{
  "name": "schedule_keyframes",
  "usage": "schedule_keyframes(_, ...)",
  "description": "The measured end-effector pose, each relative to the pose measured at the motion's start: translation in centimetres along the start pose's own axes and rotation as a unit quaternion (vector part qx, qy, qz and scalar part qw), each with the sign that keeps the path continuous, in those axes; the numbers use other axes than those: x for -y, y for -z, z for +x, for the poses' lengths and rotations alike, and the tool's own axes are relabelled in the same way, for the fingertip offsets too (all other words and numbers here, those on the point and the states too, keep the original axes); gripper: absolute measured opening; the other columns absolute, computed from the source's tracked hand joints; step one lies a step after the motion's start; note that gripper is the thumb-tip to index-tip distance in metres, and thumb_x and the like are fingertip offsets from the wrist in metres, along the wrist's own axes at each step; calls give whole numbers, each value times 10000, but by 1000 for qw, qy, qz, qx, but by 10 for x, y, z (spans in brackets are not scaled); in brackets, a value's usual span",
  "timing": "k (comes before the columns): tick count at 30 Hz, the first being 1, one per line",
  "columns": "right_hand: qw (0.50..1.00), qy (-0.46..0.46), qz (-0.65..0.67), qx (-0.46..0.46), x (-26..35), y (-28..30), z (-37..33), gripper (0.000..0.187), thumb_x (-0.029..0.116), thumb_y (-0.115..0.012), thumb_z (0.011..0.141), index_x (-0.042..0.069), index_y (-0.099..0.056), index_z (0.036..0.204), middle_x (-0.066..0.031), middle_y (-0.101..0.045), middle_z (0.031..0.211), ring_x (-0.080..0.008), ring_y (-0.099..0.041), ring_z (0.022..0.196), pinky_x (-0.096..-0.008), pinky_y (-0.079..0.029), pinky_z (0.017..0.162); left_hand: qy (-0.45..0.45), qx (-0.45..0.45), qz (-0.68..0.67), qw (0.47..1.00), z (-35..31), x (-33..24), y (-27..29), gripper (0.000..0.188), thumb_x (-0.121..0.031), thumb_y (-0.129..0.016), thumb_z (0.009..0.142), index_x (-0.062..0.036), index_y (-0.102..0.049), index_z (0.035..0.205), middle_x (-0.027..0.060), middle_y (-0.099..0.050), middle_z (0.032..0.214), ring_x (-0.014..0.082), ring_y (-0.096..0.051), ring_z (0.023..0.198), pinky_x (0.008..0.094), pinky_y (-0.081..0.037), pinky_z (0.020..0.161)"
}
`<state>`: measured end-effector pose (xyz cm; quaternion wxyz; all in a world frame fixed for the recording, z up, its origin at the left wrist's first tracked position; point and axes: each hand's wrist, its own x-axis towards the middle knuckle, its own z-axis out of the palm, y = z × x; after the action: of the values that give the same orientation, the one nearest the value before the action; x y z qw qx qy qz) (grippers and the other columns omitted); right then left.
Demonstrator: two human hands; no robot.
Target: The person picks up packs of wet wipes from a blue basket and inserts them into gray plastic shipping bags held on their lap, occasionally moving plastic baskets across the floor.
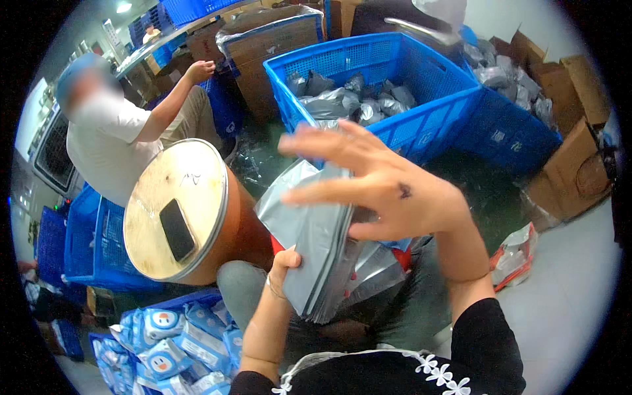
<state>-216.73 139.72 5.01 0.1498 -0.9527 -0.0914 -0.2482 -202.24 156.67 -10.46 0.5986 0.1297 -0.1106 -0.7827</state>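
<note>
While the left hand [286, 267] pinches a stack of flat grey plastic bags [316, 253] right of a round, pale-lidded brown drum [204, 191], the spread right hand [398, 191] looks to me poised for separating them, next needing to pinch 1.

A black phone [175, 227] lay on the pale lid [146, 220] of a brown drum [238, 214]; a person [105, 145] in a blue cap sat behind it; opened cardboard [559, 178] stood over to the right.
</note>
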Motion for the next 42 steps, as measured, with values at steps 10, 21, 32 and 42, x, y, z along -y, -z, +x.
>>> schedule_keyframes(10, 921, -44, 182, 341, 16, 29, 58, 283, 258, -673, 879, -24, -698, 887, -76, -585, 640, -97, -501, 589, -278, -416, 565, 4, -40, -55, 998, -37, 12, -20, 703, -515, -533, 907, -39, -390, 1405, 168, -528, 1329, 323, -547, 1190, 475, -443, 1021)
schedule_keyframes(21, 705, -435, 559, -20, 89, -42, -30, 252, 201, -668, 905, -35, -690, 990, -62, -695, 842, -73, -629, 689, -215, -503, 614, -357, -179, -78, 914, -92, 78, -39, 705, -595, -458, 920, -73, -418, 1391, 131, -534, 1316, 297, -550, 1177, 466, -436, 1021)
schedule_keyframes(32, 783, -372, 478, -144, 117, -94, -53, 152, 124, -701, 875, -24, -687, 908, -2, -667, 766, -35, -560, 662, -192, -427, 571, -318, -309, 156, 883, -110, 85, -55, 704, -25, -707, 762, -45, -328, 1356, 131, -532, 1206, 251, -578, 1084, 389, -500, 941)
schedule_keyframes(42, 735, -370, 545, -162, 121, -93, -57, 185, 134, -725, 864, 6, -649, 973, 20, -649, 830, -19, -562, 712, -181, -442, 618, -345, -305, 196, 866, -88, 78, -68, 741, 48, -654, 765, -53, -288, 1402, 126, -513, 1234, 237, -556, 1119, 381, -512, 922)
